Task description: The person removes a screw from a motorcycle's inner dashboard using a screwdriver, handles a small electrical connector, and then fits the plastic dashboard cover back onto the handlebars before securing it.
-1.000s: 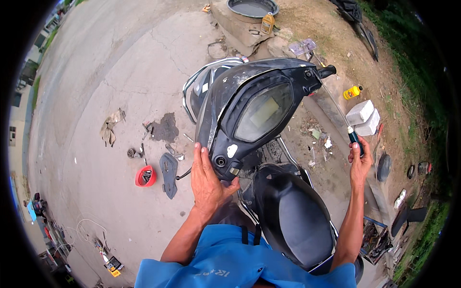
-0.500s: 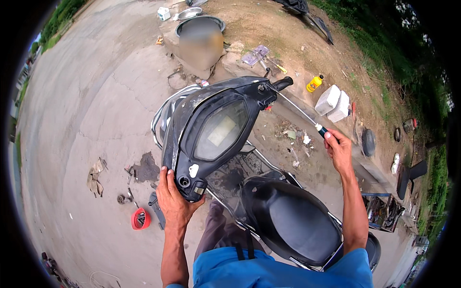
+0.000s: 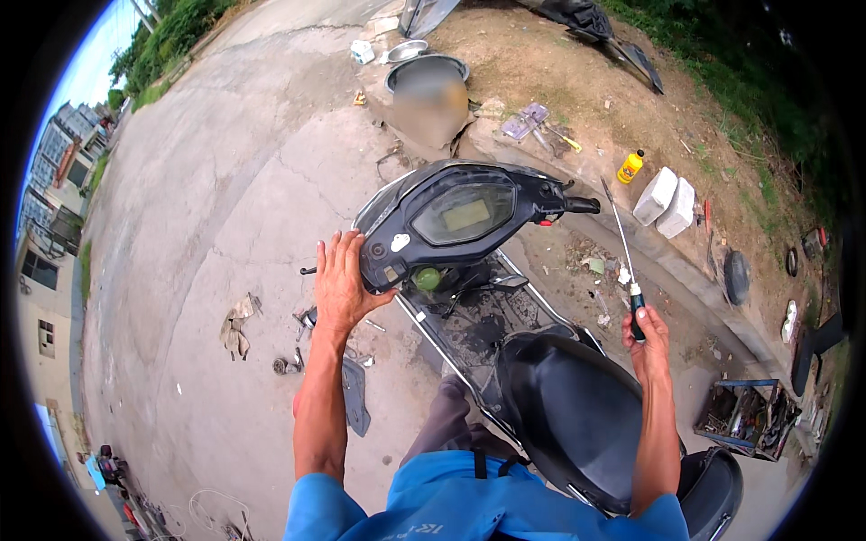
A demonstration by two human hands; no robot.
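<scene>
My left hand (image 3: 337,278) grips the left end of a scooter's black handlebar cover (image 3: 415,258), thumb along the lower edge and fingers over the side. The cover has a clear gauge window (image 3: 462,213), and a green round part (image 3: 427,279) shows beneath it. In my right hand (image 3: 648,339) is a long-shafted screwdriver (image 3: 621,236), held by its dark handle. The tip points up and away, apart from the right handlebar grip (image 3: 582,205). The scooter's black seat (image 3: 577,410) lies between my arms.
A yellow bottle (image 3: 631,167) and white foam blocks (image 3: 668,203) sit beyond the kerb at right. An open tool rack (image 3: 747,410) stands near the seat. Left of the scooter, a dark panel (image 3: 355,397) and a crumpled rag (image 3: 238,326) lie on the concrete.
The handlebar cover has turned, its right end swinging nearer. The screwdriver has come away from beside the right grip and stands more upright. My view has shifted left.
</scene>
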